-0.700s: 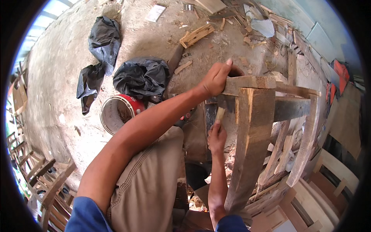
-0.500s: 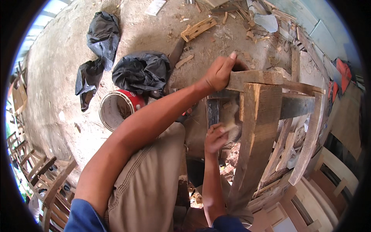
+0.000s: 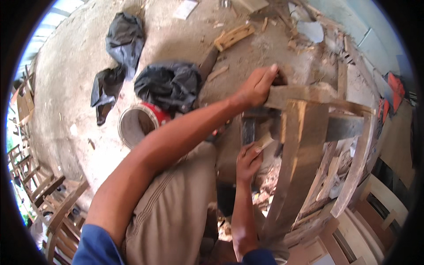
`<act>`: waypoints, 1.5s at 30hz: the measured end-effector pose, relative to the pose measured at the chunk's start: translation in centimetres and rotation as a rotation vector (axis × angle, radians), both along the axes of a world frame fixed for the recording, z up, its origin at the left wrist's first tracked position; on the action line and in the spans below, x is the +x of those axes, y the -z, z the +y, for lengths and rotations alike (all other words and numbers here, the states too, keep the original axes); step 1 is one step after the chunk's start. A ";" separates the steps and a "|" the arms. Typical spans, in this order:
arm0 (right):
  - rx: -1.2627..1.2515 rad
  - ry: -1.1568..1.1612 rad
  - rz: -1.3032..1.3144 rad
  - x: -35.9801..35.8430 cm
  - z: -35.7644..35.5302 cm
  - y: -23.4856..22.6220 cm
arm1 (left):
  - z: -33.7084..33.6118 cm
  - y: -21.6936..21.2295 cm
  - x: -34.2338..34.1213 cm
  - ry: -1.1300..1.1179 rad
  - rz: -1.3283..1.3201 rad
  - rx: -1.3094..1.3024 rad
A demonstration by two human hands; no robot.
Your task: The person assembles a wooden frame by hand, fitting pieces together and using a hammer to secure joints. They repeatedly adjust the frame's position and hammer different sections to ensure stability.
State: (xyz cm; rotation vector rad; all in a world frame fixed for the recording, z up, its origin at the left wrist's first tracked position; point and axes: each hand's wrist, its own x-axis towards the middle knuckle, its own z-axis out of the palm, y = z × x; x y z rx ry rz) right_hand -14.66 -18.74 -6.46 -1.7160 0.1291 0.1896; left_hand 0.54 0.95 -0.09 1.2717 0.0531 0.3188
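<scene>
1. The wooden frame point(image 3: 309, 126) stands at the right of the scene, and its top block point(image 3: 297, 94) is met by the left hand point(image 3: 257, 89) at the block's left end.
2. The left hand's fingers are curled closed around that end, with the thumb raised; how far they wrap underneath cannot be told, since their tips are hidden.
3. A short pale piece point(image 3: 265, 142), perhaps a tool handle, is pinched by the right hand point(image 3: 249, 162), whose fingers are folded in with no visible gap.
4. The pale piece is slanted, its long axis running from the fingers toward the far right, so that its free end is directed at the thick leg point(image 3: 298, 154).
5. The thick leg lies just right of the right hand, its long axis running from far to near; its middle is nearer to the right hand than to the left. Whether it is touched by the pale piece cannot be told.
6. A red and white bucket point(image 3: 125, 132) and a black plastic bag point(image 3: 170, 86) are seen on the floor at the left, apart from the frame.
</scene>
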 end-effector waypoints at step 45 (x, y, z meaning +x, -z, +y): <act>-0.160 -0.426 0.283 -4.1 -2.7 0.0 | 19.7 11.5 -12.4 0.117 0.819 1.424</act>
